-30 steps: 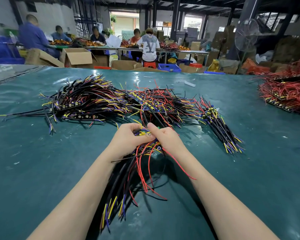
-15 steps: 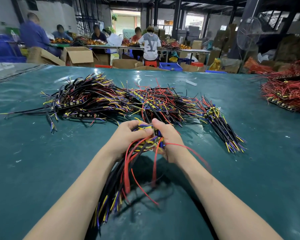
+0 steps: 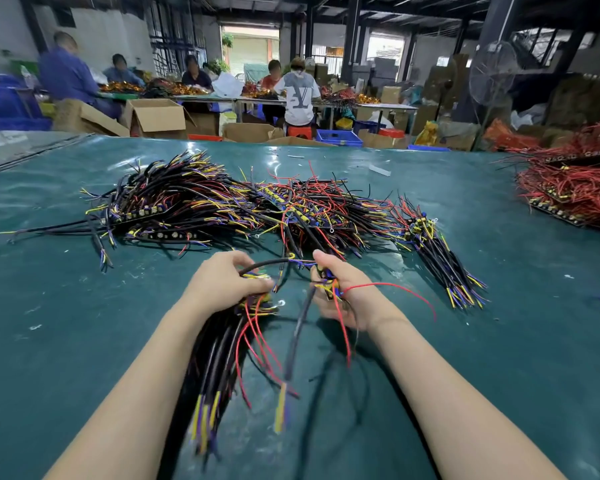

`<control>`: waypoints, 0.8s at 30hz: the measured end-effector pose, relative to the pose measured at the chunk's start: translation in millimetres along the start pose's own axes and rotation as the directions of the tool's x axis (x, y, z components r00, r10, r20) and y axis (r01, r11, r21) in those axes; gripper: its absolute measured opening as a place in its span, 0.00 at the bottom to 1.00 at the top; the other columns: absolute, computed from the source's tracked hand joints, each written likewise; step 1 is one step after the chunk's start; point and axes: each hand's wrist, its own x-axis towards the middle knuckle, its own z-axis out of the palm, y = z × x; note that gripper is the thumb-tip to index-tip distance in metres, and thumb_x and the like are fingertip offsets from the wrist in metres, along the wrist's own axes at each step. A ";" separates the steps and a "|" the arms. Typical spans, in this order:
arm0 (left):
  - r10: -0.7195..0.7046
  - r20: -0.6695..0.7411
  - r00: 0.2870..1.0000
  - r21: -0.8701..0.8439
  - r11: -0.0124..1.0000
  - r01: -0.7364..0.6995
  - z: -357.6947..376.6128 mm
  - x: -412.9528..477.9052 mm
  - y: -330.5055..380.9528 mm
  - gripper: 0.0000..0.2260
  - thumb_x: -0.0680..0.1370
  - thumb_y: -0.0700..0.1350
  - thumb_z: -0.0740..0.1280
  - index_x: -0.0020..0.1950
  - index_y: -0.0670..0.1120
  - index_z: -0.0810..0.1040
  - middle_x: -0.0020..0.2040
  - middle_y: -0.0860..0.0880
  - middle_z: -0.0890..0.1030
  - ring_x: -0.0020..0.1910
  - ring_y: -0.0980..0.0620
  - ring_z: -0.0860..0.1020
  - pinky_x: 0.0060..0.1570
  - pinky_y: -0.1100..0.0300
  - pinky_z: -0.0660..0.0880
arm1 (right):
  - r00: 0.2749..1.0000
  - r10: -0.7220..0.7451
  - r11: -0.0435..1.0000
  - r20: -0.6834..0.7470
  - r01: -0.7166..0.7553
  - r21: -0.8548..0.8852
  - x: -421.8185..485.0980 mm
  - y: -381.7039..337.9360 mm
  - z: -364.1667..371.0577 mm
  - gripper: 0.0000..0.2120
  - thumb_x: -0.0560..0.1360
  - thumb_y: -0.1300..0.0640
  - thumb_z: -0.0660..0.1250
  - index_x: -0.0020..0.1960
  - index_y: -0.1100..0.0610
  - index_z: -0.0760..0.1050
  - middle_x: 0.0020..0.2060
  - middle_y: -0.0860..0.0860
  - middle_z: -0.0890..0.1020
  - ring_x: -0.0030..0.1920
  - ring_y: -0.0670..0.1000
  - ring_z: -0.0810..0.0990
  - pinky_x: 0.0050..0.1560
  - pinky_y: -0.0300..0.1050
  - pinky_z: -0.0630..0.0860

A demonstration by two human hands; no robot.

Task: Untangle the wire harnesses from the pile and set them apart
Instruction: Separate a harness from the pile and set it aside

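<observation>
A big tangled pile of wire harnesses [image 3: 222,206], black cables with red, yellow and blue leads, lies across the green table [image 3: 66,323]. My left hand [image 3: 222,282] grips the head of a thick harness bundle [image 3: 219,368] whose black cables trail toward me. My right hand [image 3: 340,292] grips a smaller harness [image 3: 329,289] with thin red leads and one black cable hanging down. The two hands are apart, and a black cable still bridges them. A separated harness bundle [image 3: 440,261] lies to the right of the pile.
A heap of red-wired harnesses [image 3: 575,188] sits at the table's right edge. Beyond the far edge are cardboard boxes [image 3: 156,117], a blue crate [image 3: 336,136], a standing fan [image 3: 492,74] and several people at another bench [image 3: 291,102].
My hands were pressed together on one bundle; now they have pulled apart, the right taking a smaller harness to the right while the left keeps the thick bundle.
</observation>
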 end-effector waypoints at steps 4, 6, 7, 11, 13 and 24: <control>-0.190 -0.523 0.831 0.034 0.969 0.243 -22.9 6.5 -21.9 0.14 0.69 0.52 0.73 0.50 0.47 0.78 0.54 0.42 0.80 0.56 0.41 0.77 0.53 0.53 0.71 | 0.928 -0.120 0.943 -0.354 0.218 0.252 12.0 1.3 -9.5 0.19 0.78 0.45 0.56 0.32 0.54 0.62 0.15 0.45 0.64 0.15 0.41 0.59 0.18 0.29 0.51; -0.271 -0.599 0.754 -0.026 0.947 0.320 -34.4 9.2 -28.5 0.19 0.72 0.51 0.71 0.59 0.44 0.74 0.61 0.39 0.75 0.62 0.39 0.71 0.60 0.48 0.68 | 0.916 -0.148 0.905 -0.372 0.277 0.323 13.9 0.0 -12.1 0.18 0.78 0.46 0.57 0.33 0.55 0.64 0.16 0.46 0.68 0.15 0.42 0.60 0.17 0.29 0.54; -0.275 -0.610 0.743 0.003 0.937 0.350 -35.3 8.5 -27.8 0.20 0.72 0.50 0.70 0.61 0.44 0.73 0.64 0.38 0.72 0.65 0.38 0.67 0.62 0.44 0.65 | 0.923 -0.164 0.904 -0.350 0.282 0.320 14.7 1.0 -11.0 0.17 0.78 0.47 0.57 0.34 0.55 0.67 0.17 0.46 0.72 0.15 0.42 0.62 0.16 0.30 0.57; 0.097 -0.632 0.769 0.258 0.962 0.091 -12.6 2.0 -5.2 0.21 0.73 0.48 0.69 0.63 0.43 0.72 0.61 0.40 0.73 0.62 0.38 0.67 0.58 0.46 0.65 | 0.952 -0.208 0.946 -0.225 0.254 0.201 17.1 8.6 3.6 0.13 0.79 0.53 0.57 0.38 0.58 0.71 0.20 0.50 0.77 0.18 0.45 0.73 0.21 0.34 0.71; 0.263 -0.569 0.779 0.233 0.960 -0.155 -2.0 1.2 7.3 0.25 0.72 0.45 0.70 0.66 0.40 0.67 0.56 0.43 0.77 0.56 0.41 0.71 0.55 0.51 0.66 | 0.953 -0.227 0.935 -0.202 0.271 0.227 16.7 9.0 5.4 0.12 0.79 0.55 0.57 0.39 0.59 0.71 0.21 0.51 0.78 0.20 0.47 0.76 0.24 0.36 0.75; -0.056 0.195 0.979 -0.906 0.373 0.202 18.5 -15.1 42.0 0.18 0.79 0.55 0.53 0.42 0.44 0.74 0.38 0.46 0.74 0.33 0.52 0.76 0.35 0.63 0.75 | 0.929 -0.359 0.870 -0.087 0.367 0.331 14.1 11.3 13.9 0.08 0.76 0.55 0.58 0.45 0.56 0.73 0.28 0.54 0.82 0.28 0.48 0.82 0.31 0.39 0.79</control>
